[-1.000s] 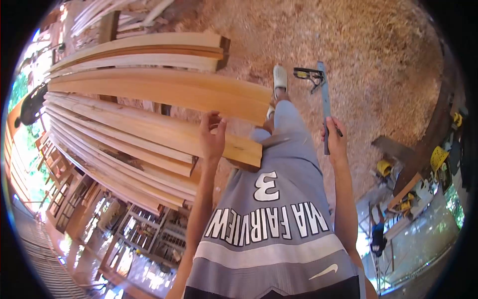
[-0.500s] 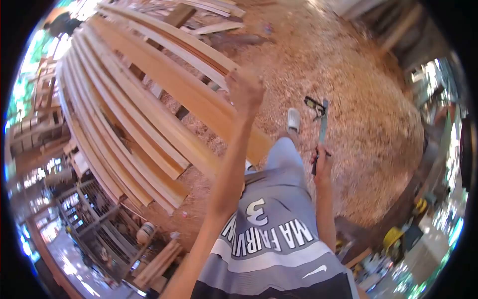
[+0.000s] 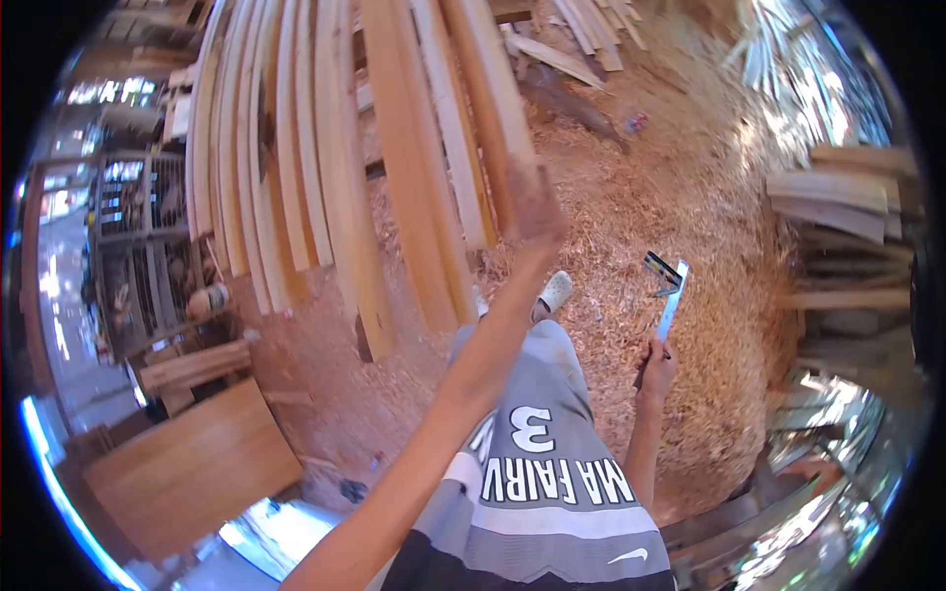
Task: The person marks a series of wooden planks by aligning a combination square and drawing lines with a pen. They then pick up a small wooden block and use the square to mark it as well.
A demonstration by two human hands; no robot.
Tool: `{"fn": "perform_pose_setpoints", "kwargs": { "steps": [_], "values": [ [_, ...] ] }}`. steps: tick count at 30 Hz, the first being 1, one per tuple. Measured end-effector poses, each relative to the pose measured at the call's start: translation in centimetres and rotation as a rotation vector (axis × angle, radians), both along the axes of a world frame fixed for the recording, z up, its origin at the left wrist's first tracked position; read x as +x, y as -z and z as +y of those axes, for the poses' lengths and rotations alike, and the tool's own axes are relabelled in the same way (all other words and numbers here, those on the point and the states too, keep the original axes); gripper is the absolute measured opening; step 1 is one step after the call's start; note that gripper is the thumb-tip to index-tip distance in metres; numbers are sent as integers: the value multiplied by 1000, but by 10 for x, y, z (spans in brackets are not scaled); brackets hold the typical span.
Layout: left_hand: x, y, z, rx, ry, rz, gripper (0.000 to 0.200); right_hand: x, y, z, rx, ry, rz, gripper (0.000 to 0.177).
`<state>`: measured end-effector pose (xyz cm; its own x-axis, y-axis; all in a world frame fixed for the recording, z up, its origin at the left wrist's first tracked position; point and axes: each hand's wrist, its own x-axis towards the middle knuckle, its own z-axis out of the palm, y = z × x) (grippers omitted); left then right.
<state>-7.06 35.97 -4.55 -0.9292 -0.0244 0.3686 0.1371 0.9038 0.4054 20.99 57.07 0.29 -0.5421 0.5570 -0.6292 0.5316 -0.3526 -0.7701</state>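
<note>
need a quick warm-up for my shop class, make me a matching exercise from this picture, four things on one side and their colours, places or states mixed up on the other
Things
1. left hand
2. right hand
3. light shoe
4. jersey

Colours, places or states
A. gripping a square with a metal blade
B. grey, with a white number 3
C. blurred, at the near end of a plank
D. beyond the jersey, among the wood shavings

Right pairs: 1-C, 2-A, 3-D, 4-B
</note>
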Motion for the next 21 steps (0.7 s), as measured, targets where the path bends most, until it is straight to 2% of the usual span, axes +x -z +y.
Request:
{"fn": "perform_pose_setpoints", "kwargs": {
  "steps": [1,3,4,6,7,9,10,12,13,14,15,17,18,19,20,21],
  "values": [
    [-2,6,8,1,-38,-2,85,-5,0,14,30,-40,-30,22],
    [-4,17,23,22,76,-170,76,-7,-6,31,83,-67,-68,22],
    [-11,21,30,36,58,-167,76,-11,-12,38,145,-53,-90,22],
    [-14,30,47,-43,116,-509,59,-9,-25,47,97,-13,-28,23],
    [-6,33,50,-43,128,-521,59,-4,-29,49,146,-29,-16,24],
    [1,34,46,-188,175,-368,59,2,-31,51,209,-43,11,25],
    [1,32,45,-187,188,-369,59,6,-28,54,213,-31,7,25],
    [-4,28,38,-128,172,-203,56,15,-21,53,248,-118,-29,24],
    [-2,18,32,-137,199,-206,56,13,-27,48,166,-88,-16,28],
    [0,-3,26,179,233,-318,53,10,-27,47,158,-60,-20,28],
    [5,-19,19,496,257,-434,50,9,-27,47,216,-196,24,30],
    [30,-32,0,556,295,-455,48,-10,-47,46,325,-457,90,35],
    [44,-37,-7,628,316,-460,47,-22,-48,50,325,-452,84,35],
    [61,-38,-12,631,319,-464,47,-35,-47,55,345,-634,84,36],
    [77,-39,-18,669,227,-541,48,-51,-46,60,365,-822,86,36],
    [91,-38,-22,707,131,-615,49,-70,-49,60,369,-828,86,36]
  ]
}}
